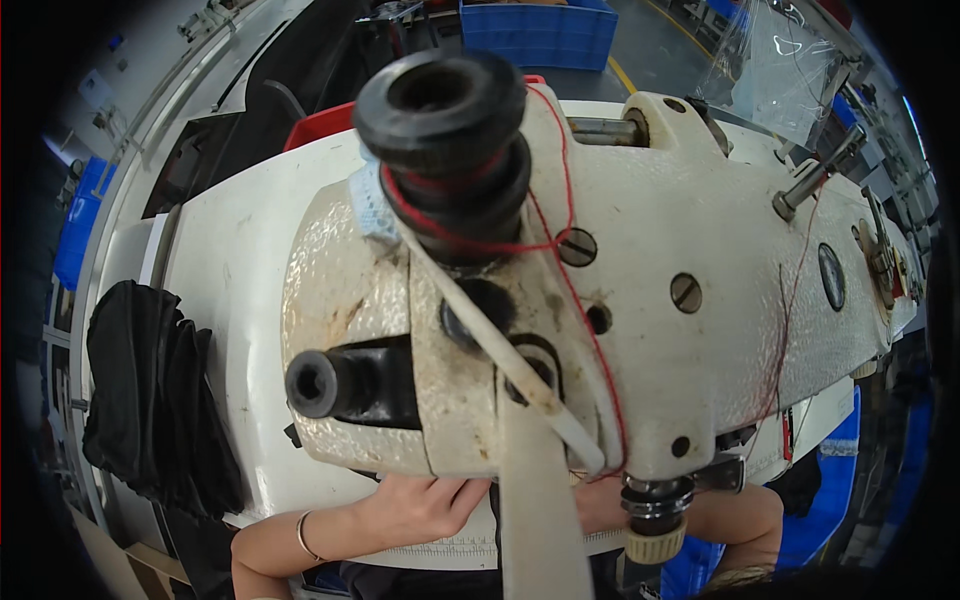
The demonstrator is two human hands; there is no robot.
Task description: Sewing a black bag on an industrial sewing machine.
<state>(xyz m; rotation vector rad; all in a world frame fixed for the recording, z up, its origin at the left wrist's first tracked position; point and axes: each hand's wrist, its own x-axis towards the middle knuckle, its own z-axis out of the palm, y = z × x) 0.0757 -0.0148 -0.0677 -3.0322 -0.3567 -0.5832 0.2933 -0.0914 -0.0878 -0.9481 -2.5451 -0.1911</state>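
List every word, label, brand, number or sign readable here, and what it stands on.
No text can be read.
White sewing machine: no legible lettering on the visible surfaces.
Ruler strip, low in the picture: fine markings, any numbers too small to read.

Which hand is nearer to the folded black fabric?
Left. The left hand is to the right of the folded black fabric, apart from it; the right hand, mostly hidden by the sewing machine, is farther right.
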